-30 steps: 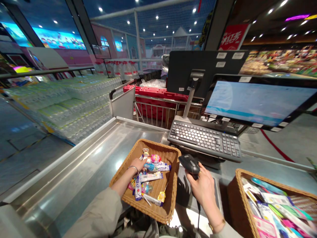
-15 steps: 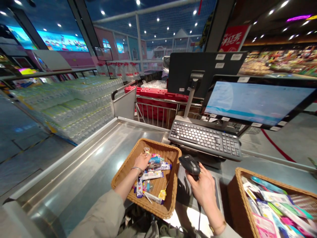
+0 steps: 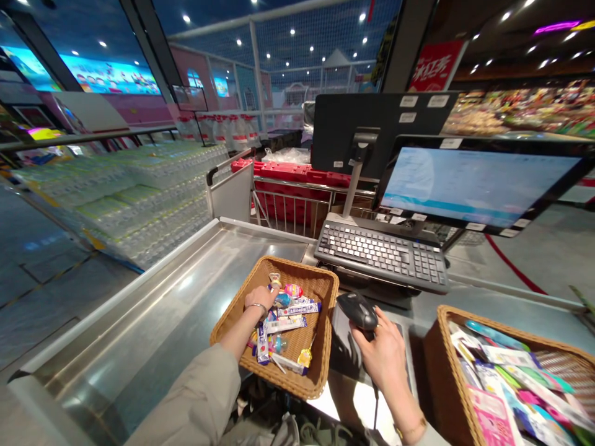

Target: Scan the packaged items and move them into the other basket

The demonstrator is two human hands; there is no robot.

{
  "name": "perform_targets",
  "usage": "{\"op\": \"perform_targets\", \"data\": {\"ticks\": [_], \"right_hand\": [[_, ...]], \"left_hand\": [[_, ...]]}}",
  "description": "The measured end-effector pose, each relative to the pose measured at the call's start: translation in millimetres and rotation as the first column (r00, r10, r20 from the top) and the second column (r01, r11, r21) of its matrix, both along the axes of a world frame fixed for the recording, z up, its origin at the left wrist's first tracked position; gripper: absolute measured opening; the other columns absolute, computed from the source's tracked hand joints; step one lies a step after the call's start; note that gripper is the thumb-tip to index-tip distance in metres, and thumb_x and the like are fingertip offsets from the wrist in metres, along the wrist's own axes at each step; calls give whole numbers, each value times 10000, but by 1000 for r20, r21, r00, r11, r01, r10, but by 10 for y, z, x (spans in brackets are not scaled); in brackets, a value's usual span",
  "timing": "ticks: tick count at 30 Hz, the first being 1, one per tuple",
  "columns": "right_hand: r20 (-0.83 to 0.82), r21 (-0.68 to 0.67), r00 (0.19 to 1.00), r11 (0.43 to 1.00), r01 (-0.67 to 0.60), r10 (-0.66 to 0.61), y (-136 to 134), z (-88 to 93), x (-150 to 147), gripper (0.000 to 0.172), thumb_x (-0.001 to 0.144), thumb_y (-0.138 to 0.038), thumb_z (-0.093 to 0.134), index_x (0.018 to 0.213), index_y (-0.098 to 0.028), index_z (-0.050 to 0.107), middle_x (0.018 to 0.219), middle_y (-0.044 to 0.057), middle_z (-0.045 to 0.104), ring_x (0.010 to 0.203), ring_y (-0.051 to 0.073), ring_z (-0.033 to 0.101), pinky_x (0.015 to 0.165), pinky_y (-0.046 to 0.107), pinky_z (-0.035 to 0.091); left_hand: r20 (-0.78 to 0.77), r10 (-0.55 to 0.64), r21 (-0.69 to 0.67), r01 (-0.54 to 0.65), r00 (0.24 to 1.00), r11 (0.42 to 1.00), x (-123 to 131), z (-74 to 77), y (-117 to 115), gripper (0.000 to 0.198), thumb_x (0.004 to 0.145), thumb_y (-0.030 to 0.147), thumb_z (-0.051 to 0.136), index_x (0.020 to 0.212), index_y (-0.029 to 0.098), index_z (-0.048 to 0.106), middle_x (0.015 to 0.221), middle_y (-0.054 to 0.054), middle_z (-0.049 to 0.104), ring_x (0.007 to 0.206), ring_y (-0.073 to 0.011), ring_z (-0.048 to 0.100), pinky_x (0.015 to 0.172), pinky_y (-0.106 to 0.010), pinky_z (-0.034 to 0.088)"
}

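My left hand [image 3: 261, 298] reaches into a brown wicker basket [image 3: 332, 334]; its fingers are bent among the sweets, by a small wrapped sweet [image 3: 274, 279] and a blue packet [image 3: 282, 300]. What the fingertips hold, if anything, is too small to tell. Several purple-and-white wrapped bars [image 3: 300, 308], a pink packet [image 3: 294, 290] and a yellow-wrapped lollipop [image 3: 304, 357] lie in the basket. To the right of the basket, my right hand [image 3: 383, 347] is wrapped round the handle of a black barcode scanner [image 3: 357, 311], its head pointing toward the basket.
Behind the basket stand a black keyboard [image 3: 381, 254] and a lit monitor [image 3: 478, 186]. A second wicker basket [image 3: 460, 384] full of packets is at the right. The metal counter [image 3: 186, 297] has a raised rim at the left. A cart [image 3: 288, 207] stands beyond it.
My left hand has shifted slightly left within the basket, and the blue packet beside it has moved and tilted. The right hand still grips the scanner. The view has shifted slightly.
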State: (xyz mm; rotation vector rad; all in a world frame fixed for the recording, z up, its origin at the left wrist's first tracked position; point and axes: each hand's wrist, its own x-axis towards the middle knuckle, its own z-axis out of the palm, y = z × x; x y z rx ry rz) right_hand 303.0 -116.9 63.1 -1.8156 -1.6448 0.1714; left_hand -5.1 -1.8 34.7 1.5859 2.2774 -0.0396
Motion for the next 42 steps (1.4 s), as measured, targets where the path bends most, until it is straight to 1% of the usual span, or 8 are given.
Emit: {"op": "perform_targets", "data": {"ticks": [9,16,19,23,28,34,39,42], "right_hand": [[19,-11,1000,1000,1,-1,-56,-107,76,407,801,-443,529,924,-116,739,1155,199,685,1260,333,519,1039,499,381],[31,-4,1000,1000,-4,4,-52,-112,83,398,802,-442,530,916,-122,738,1151,193,689,1262,336,517,1030,505,387],[28,4,1000,1000,-7,7,-49,-94,74,387,797,-433,537,913,-122,737,1142,191,692,1259,338,519,1028,504,390],[26,13,1000,1000,-9,9,-49,-75,68,390,797,-425,538,926,-116,737,1139,190,694,1254,343,525,1021,506,398],[24,26,1000,1000,-3,2,-53,-86,83,378,791,-419,545,929,-125,738,1141,182,696,1251,336,530,1032,507,393],[30,21,1000,1000,4,-5,-76,-101,92,399,787,-430,544,937,-118,741,1140,193,694,1248,335,532,1032,507,392],[30,26,999,1000,10,-11,-108,-92,96,390,789,-429,539,928,-126,741,1150,190,690,1255,325,527,1042,501,382],[26,30,999,999,20,-21,-130,-82,107,391,788,-437,539,917,-127,739,1149,187,691,1250,324,532,1046,501,379]], "left_hand": [[51,-17,2,17,999,1000,-6,-108,115,656,816,694,439,867,126,764,1010,-231,733,1057,-358,669,851,-372,499],[263,-11,-11,15,965,1000,-72,-188,49,399,896,536,540,958,180,710,878,-60,734,898,-207,692,832,-330,516],[353,2,-28,8,936,1000,-100,-228,18,393,933,501,517,1025,146,659,911,-49,702,804,-162,668,769,-343,547],[461,21,-30,-9,887,1000,-114,-276,-11,538,900,625,452,943,156,713,641,-42,688,628,-169,682,581,-237,494],[560,-52,13,55,827,998,-51,-314,-100,624,771,490,714,1289,170,577,762,-20,734,653,-171,704,560,-232,510],[393,-206,123,171,896,978,-8,-234,-175,670,639,207,823,1275,245,614,977,-35,742,962,-215,690,866,-299,515],[153,-304,140,284,940,948,27,-99,-211,461,714,289,773,1166,327,693,1121,-84,721,1125,-304,631,994,-439,453],[42,-384,177,372,922,911,64,-23,-264,393,738,346,759,1125,376,700,1351,-39,614,1321,-320,471,1123,-563,295]]}}
